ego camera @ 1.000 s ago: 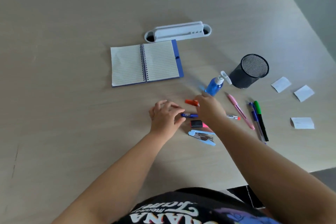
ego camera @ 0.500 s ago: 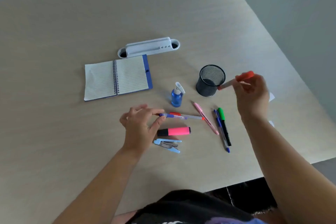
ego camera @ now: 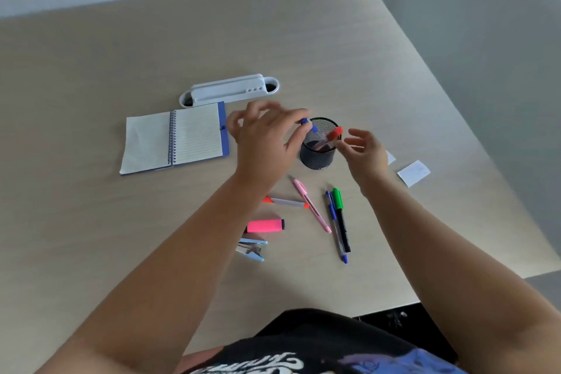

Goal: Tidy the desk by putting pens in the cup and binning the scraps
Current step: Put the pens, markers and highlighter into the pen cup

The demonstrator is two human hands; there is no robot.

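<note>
A black mesh cup (ego camera: 317, 159) stands in the middle of the desk. My left hand (ego camera: 267, 138) reaches over its left rim and pinches a blue pen (ego camera: 309, 124) between thumb and forefinger, the pen slanting down into the cup. An orange-capped marker (ego camera: 334, 133) leans inside the cup. My right hand (ego camera: 362, 152) hovers just right of the cup, fingers spread and holding nothing. Near me on the desk lie a grey pen with orange ends (ego camera: 287, 202), a pink pen (ego camera: 312, 206), a blue pen (ego camera: 335, 226), a green marker (ego camera: 341, 218) and a pink highlighter (ego camera: 264, 225). White paper scraps (ego camera: 413, 173) lie to the right.
An open spiral notebook (ego camera: 179, 140) lies left of the cup, with a white desk organiser (ego camera: 227, 90) behind it. A light blue stapler (ego camera: 252, 249) sits by the highlighter. The desk's right edge (ego camera: 473, 143) runs close to the scraps.
My left hand lifted the blue pen off the desk and carried it to the cup. My right hand let the orange marker go into the cup and opened.
</note>
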